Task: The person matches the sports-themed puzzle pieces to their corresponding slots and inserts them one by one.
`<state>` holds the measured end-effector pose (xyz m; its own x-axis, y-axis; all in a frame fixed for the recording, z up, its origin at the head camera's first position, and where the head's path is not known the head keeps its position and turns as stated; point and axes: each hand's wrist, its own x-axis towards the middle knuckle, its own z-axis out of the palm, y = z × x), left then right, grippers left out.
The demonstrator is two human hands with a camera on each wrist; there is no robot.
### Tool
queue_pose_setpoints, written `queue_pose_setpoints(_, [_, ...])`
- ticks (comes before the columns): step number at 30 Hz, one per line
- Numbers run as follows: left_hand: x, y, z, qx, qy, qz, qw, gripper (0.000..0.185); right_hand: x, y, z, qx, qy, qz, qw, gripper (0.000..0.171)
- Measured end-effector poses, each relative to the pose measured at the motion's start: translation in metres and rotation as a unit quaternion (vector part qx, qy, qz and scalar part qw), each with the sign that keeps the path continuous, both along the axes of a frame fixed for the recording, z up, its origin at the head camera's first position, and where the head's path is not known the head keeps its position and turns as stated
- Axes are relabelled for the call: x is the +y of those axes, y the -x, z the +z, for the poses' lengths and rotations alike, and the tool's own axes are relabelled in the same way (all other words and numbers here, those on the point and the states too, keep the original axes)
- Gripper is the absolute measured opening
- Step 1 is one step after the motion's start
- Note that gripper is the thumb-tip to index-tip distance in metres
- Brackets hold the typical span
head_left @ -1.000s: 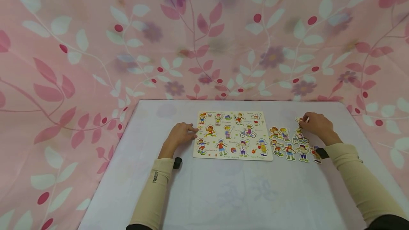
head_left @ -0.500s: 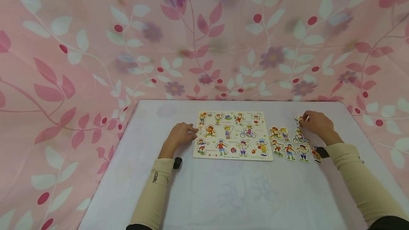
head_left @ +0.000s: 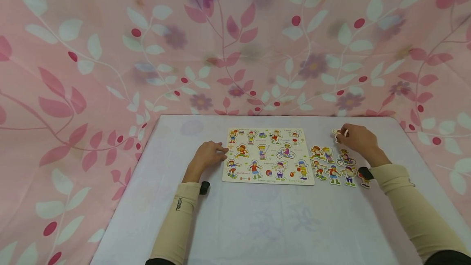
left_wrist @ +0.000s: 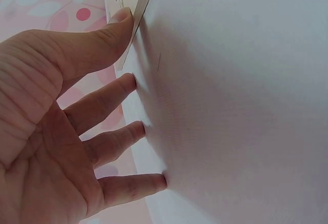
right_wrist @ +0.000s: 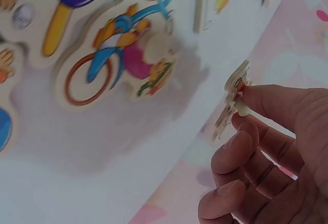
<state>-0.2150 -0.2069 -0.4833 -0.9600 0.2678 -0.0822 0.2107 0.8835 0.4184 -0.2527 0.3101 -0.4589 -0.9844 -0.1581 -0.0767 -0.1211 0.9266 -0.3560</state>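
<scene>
White table point(head_left: 257, 224): right hand point(head_left: 358, 140) pinches a puzzle piece point(head_left: 336, 134); left hand point(head_left: 207, 154), fingers spread, steadies puzzle board point(head_left: 268, 156), seemingly labelled "Tennis".

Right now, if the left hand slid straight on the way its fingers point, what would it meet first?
The left hand lies flat on the table, fingers pointing right at the puzzle board. Its thumb already touches the board's left edge, so the board comes first; nothing lies between them.
</scene>
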Motion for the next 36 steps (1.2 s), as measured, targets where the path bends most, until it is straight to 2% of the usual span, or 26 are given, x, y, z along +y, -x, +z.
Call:
queue_pose_setpoints(8, [-0.001,0.000,-0.001,-0.002,-0.001,0.003,1.0000,0.031,-0.026,-0.002,0.010,0.009,-0.003,0.018,1.000,0.027])
queue_pose_setpoints(22, [-0.001,-0.001,0.000,-0.004,-0.005,0.004,1.0000,0.031,-0.065,-0.003,0.013,0.011,-0.004,0.053,0.999,0.025])
queue_pose_setpoints(36, [0.000,-0.002,0.001,0.002,-0.014,0.000,0.9999,0.030,-0.100,0.009,0.010,0.027,-0.004,0.080,0.996,0.023])
